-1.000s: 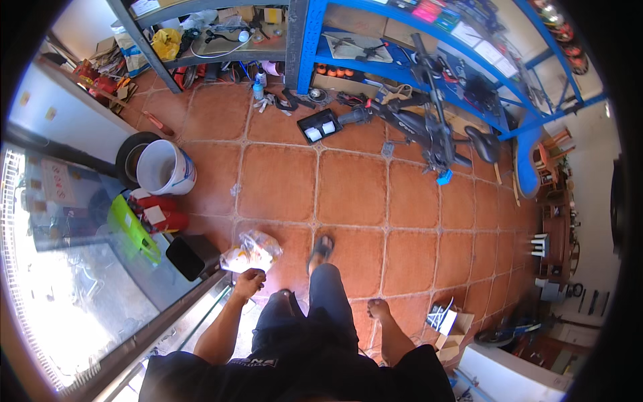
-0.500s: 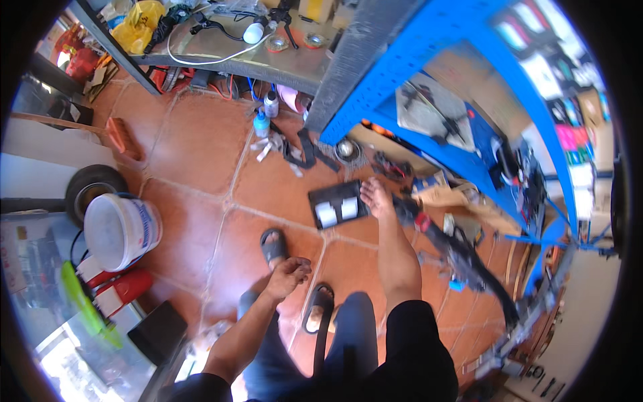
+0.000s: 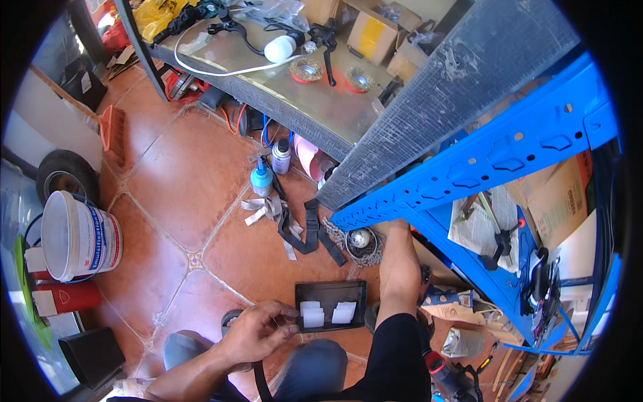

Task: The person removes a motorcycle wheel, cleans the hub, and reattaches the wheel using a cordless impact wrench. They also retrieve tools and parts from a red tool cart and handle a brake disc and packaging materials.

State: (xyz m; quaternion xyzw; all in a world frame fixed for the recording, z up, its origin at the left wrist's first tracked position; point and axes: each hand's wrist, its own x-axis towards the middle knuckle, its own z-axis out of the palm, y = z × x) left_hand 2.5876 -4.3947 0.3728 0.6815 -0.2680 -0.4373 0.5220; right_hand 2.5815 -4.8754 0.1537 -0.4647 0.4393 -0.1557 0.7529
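My left hand [image 3: 261, 332] is at the lower middle with its fingers loosely curled, thumb apart from them, and nothing in it. Its fingertips are by the left edge of a shallow black box [image 3: 335, 289] on the tiled floor. Inside the box are small white pieces [image 3: 315, 314], grouped at left and right. My right forearm [image 3: 400, 271] stretches forward past the box's right side. The right hand is hidden behind the blue shelf beam [image 3: 469, 175], so its fingers and anything in them do not show.
A coiled chain with a metal ball [image 3: 361, 239] lies left of my right forearm. Black and grey straps [image 3: 311, 231], a blue-capped bottle [image 3: 261, 179] and a grey bottle [image 3: 281, 159] are farther left. A white bucket [image 3: 79, 238] stands left. A dark post [image 3: 442, 94] slants across the front.
I have leaned lower and closer to the shelf. My right hand, open above the black box before, has gone forward behind the blue beam. My left hand has come beside the box.
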